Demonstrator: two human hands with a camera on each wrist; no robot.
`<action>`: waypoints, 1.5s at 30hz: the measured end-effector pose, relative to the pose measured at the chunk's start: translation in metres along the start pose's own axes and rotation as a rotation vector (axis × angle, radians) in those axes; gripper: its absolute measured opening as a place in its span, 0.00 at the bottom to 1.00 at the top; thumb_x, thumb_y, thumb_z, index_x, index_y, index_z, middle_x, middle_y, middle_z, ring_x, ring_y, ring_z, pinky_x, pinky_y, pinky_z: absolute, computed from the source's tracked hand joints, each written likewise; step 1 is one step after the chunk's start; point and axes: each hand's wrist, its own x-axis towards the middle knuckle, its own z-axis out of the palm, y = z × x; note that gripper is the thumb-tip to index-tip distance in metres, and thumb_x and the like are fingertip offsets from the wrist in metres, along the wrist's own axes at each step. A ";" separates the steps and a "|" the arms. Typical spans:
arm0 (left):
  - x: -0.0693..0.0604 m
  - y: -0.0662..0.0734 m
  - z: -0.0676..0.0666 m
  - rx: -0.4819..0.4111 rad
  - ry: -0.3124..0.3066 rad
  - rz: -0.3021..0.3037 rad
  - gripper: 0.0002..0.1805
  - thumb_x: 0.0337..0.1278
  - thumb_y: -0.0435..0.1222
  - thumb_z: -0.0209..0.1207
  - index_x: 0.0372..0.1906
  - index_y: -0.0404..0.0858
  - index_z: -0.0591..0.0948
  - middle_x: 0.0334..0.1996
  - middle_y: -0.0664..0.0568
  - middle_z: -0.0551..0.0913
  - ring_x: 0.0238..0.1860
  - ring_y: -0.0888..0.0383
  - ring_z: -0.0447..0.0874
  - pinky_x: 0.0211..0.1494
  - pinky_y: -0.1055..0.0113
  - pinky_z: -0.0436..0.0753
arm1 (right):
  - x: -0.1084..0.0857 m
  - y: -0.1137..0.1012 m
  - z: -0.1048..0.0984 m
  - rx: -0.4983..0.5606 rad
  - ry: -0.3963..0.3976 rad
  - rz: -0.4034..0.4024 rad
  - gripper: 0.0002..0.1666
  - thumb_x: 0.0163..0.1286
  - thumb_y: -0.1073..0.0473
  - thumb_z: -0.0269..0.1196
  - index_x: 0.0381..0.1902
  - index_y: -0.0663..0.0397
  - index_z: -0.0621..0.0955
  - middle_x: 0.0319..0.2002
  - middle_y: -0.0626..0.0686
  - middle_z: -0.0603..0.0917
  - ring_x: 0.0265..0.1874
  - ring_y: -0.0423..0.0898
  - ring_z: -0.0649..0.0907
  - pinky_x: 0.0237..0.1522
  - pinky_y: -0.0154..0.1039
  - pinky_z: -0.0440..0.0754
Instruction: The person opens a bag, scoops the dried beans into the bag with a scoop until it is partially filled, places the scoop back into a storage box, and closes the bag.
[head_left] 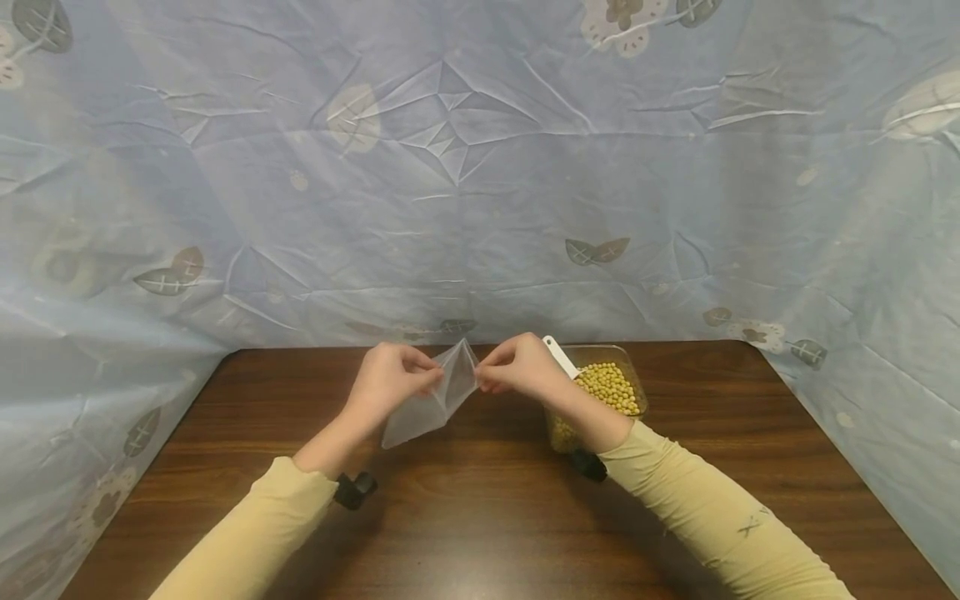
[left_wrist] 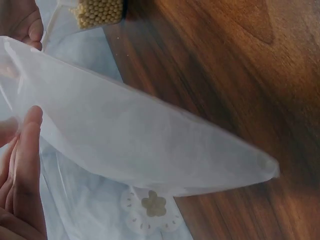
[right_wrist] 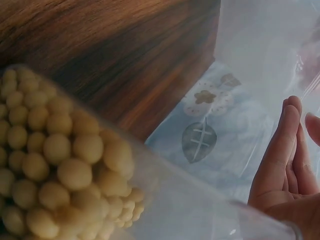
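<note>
- Left hand and right hand pinching a translucent plastic bag near the counter's far edge
- Soybeans in clear container, white handle poking out, right of the bag

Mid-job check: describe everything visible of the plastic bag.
The plastic bag looks like thin, whitish, translucent film, creased near the top. It is held tilted above the brown table, a lower corner pointing left in the head view. The left hand pinches one side, the right hand the other; no contents show.
</note>
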 end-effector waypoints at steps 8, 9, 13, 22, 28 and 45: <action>0.002 0.000 0.005 -0.036 0.011 -0.038 0.07 0.65 0.32 0.71 0.36 0.30 0.92 0.29 0.42 0.93 0.27 0.52 0.95 0.34 0.64 0.92 | 0.000 0.000 -0.007 0.003 -0.019 0.006 0.11 0.69 0.61 0.72 0.41 0.67 0.91 0.32 0.61 0.93 0.29 0.46 0.93 0.41 0.45 0.93; 0.002 0.000 0.005 -0.041 0.011 -0.040 0.07 0.64 0.32 0.71 0.36 0.30 0.92 0.29 0.41 0.93 0.27 0.52 0.95 0.34 0.64 0.92 | 0.000 0.000 -0.009 0.008 -0.019 0.009 0.11 0.69 0.61 0.72 0.41 0.67 0.91 0.32 0.61 0.93 0.29 0.46 0.93 0.42 0.47 0.93; 0.002 0.001 0.007 -0.065 0.004 -0.044 0.07 0.64 0.31 0.70 0.36 0.29 0.92 0.30 0.40 0.93 0.27 0.52 0.95 0.34 0.64 0.92 | -0.001 -0.001 -0.016 0.025 -0.016 0.016 0.11 0.69 0.62 0.73 0.43 0.67 0.91 0.34 0.61 0.94 0.29 0.45 0.93 0.43 0.47 0.93; 0.002 0.001 0.009 -0.086 -0.009 -0.052 0.07 0.65 0.31 0.70 0.38 0.28 0.91 0.33 0.39 0.94 0.28 0.51 0.95 0.38 0.62 0.93 | -0.004 -0.006 -0.052 0.045 0.004 -0.027 0.15 0.69 0.62 0.73 0.50 0.65 0.90 0.42 0.60 0.94 0.38 0.46 0.93 0.50 0.43 0.92; 0.002 0.000 0.009 -0.098 -0.009 -0.055 0.07 0.65 0.30 0.69 0.39 0.28 0.91 0.32 0.39 0.94 0.28 0.51 0.95 0.37 0.63 0.92 | -0.008 -0.006 -0.080 -0.007 0.031 -0.020 0.18 0.71 0.59 0.72 0.54 0.64 0.88 0.47 0.58 0.94 0.41 0.45 0.93 0.56 0.49 0.90; 0.004 -0.003 0.012 -0.136 -0.025 -0.048 0.08 0.65 0.30 0.69 0.40 0.26 0.90 0.34 0.37 0.93 0.28 0.51 0.95 0.36 0.63 0.92 | -0.001 0.027 -0.125 -0.139 -0.011 -0.083 0.22 0.70 0.62 0.73 0.59 0.67 0.86 0.53 0.63 0.91 0.45 0.40 0.92 0.52 0.33 0.89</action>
